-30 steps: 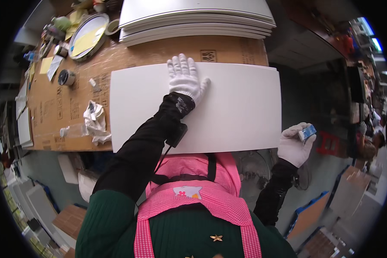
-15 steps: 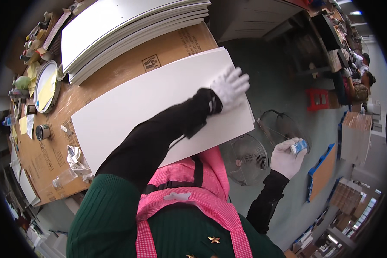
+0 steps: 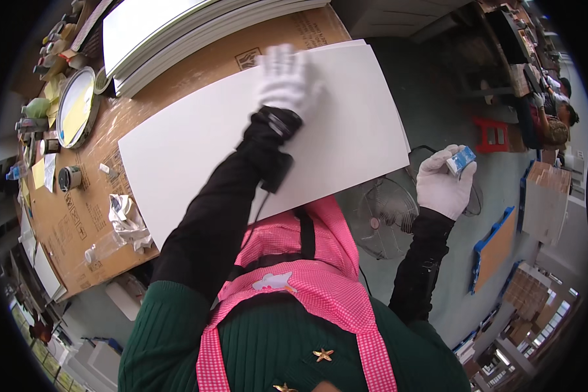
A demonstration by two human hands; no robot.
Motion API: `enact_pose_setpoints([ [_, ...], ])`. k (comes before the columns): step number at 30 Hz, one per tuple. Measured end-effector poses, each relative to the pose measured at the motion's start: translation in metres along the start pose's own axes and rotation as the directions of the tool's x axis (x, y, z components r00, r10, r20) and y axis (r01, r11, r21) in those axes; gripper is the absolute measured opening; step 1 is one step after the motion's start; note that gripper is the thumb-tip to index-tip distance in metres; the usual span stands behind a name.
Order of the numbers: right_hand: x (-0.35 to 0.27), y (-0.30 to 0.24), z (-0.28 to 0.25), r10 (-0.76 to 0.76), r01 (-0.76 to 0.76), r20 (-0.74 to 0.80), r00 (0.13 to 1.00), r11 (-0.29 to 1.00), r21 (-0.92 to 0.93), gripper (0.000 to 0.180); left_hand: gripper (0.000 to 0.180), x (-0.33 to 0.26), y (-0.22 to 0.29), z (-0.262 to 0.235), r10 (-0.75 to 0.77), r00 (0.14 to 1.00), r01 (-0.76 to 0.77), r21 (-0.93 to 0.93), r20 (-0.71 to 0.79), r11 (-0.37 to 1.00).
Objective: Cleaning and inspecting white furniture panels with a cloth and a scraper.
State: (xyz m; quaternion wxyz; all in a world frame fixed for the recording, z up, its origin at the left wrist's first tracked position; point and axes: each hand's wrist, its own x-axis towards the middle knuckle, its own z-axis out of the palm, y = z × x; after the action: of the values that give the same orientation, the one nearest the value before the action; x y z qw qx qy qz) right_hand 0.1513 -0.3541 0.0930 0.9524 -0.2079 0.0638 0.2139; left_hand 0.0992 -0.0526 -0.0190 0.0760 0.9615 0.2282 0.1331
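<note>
A large white panel (image 3: 346, 124) lies across the cardboard-covered table in front of me, with the edge of another sheet showing beneath it. My left hand (image 3: 282, 81), in a white glove, is at the panel's far edge with its fingers stretched out; motion blurs it, and nothing shows in it. Off the panel's right side, my gloved right hand (image 3: 443, 184) holds up a small blue-and-white block (image 3: 461, 161) between thumb and fingers.
A stack of white panels (image 3: 176, 32) stands at the far side of the cardboard (image 3: 88, 215). A round lid (image 3: 78, 108), a small jar (image 3: 70, 178) and a crumpled cloth (image 3: 129, 219) lie left. A floor fan (image 3: 387, 219) stands right; people sit far right.
My left hand has swept left across the panel, from its right end to the far edge. My right hand has risen slightly, still holding the block. The whole view has shifted a little.
</note>
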Motion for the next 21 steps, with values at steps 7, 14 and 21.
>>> enact_pose_setpoints([
  [7,0.005,0.017,-0.002,0.004,-0.008,-0.106,0.994,0.999,-0.038,0.036,0.061,-0.069,0.044,-0.027,0.586,0.809,-0.551,-0.285,0.049,0.784],
  [14,0.001,0.021,0.014,0.034,-0.03,0.028,0.999,0.989,-0.143,0.036,0.032,-0.127,0.092,-0.08,0.832,0.432,-0.27,-0.83,0.348,0.487],
  [21,0.001,0.033,0.01,0.1,-0.097,0.014,0.995,0.983,-0.155,0.039,0.049,-0.127,0.074,-0.017,0.514,0.854,-0.505,-0.358,-0.078,0.785],
])
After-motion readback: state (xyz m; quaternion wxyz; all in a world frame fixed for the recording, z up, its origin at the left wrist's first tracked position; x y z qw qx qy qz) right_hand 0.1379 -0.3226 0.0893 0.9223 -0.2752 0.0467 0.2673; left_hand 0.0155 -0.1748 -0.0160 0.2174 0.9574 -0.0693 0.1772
